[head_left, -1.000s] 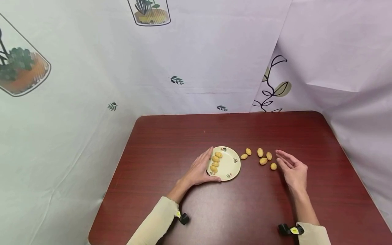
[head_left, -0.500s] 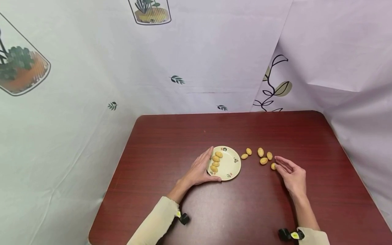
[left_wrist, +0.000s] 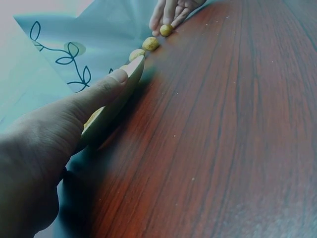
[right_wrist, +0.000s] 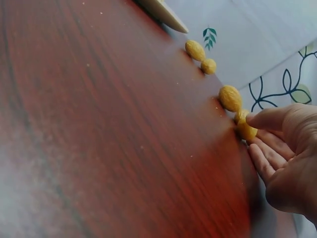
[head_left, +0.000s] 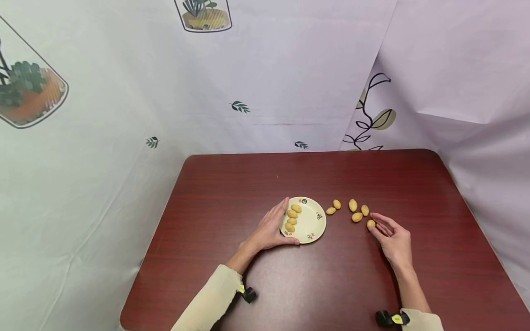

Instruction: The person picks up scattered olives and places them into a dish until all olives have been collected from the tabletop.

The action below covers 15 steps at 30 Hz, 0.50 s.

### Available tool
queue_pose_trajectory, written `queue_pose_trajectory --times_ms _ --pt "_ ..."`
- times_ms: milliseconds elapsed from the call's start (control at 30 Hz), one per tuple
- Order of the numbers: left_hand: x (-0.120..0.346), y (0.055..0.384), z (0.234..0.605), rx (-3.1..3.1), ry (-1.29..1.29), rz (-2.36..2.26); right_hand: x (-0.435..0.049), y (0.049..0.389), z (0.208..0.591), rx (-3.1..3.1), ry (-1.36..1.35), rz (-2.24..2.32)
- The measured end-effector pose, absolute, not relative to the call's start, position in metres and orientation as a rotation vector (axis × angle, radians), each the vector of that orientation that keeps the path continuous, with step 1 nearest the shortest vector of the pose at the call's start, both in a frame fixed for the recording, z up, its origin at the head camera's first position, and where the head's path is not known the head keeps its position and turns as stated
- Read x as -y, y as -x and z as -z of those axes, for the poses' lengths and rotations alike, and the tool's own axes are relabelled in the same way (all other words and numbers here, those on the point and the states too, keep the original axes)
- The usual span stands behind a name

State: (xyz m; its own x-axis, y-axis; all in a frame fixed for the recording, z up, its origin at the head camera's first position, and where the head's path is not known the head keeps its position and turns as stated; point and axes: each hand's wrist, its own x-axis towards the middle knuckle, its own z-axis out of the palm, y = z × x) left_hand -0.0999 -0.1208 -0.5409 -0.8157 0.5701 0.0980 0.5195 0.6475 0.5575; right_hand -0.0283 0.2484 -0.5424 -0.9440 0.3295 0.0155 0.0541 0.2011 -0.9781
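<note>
My left hand [head_left: 269, 230] holds the round cream plate [head_left: 310, 223] by its left side. Its thumb lies on the near rim and the fingers reach along the far left edge. Several small yellow potatoes [head_left: 291, 214] sit in a row on the plate's left part. To the right, my right hand [head_left: 397, 241] pinches another small potato [head_left: 371, 224] between thumb and fingers, down at the table. In the right wrist view the thumb covers part of this potato [right_wrist: 246, 130]. Beside the fingertips, more potatoes [head_left: 357, 217] lie loose on the table.
Two potatoes [head_left: 333, 208] lie close to the plate's right rim. The dark red wooden table [head_left: 232, 184] meets white patterned cloth [head_left: 265, 82] at its back and sides. A black wrist camera [head_left: 249, 294] sits at each sleeve.
My right hand has come down and slightly left, and its thumb and fingers have closed on the nearest potato. My left hand and the plate stay in place.
</note>
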Motion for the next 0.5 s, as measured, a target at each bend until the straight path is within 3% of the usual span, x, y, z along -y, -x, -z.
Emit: queue_pose_trajectory --times_ms 500 --pt "0.1213 0.0993 0.5398 -2.757 -0.904 -0.892 -0.2449 0.0261 0.5367 2.412 0.321 -1.561"
